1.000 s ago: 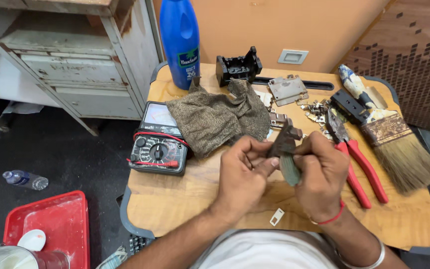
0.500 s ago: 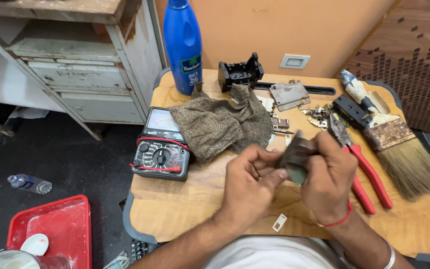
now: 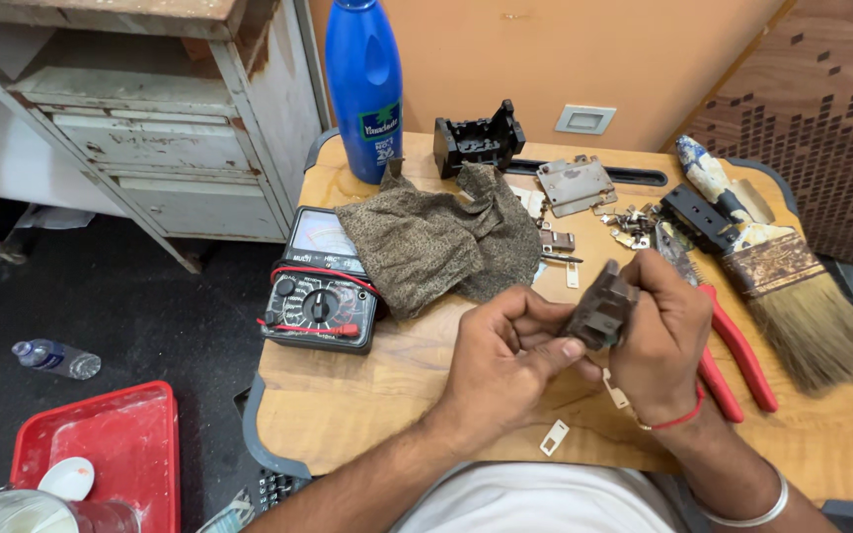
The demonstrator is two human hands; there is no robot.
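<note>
Both hands hold one small dark grey ridged plastic part (image 3: 599,308) above the wooden table (image 3: 367,415). My left hand (image 3: 501,360) pinches its lower left side with thumb and fingers. My right hand (image 3: 659,336) wraps its right side; a red thread circles that wrist. A small metal strip (image 3: 554,437) lies on the table just below the hands, another (image 3: 615,389) between them. A brown patterned cloth (image 3: 446,242) lies crumpled just beyond my left hand.
A multimeter (image 3: 323,291) with red leads sits at the table's left. Red-handled pliers (image 3: 728,341) and a wide paintbrush (image 3: 787,286) lie right. A blue bottle (image 3: 362,84), black plastic housing (image 3: 476,143), metal plate (image 3: 573,185) and small parts are behind. A red tray (image 3: 101,449) is on the floor.
The hands and the dark part have shifted slightly right and nearer the table edge. The part has been turned between the fingers, now showing its ridged side.
</note>
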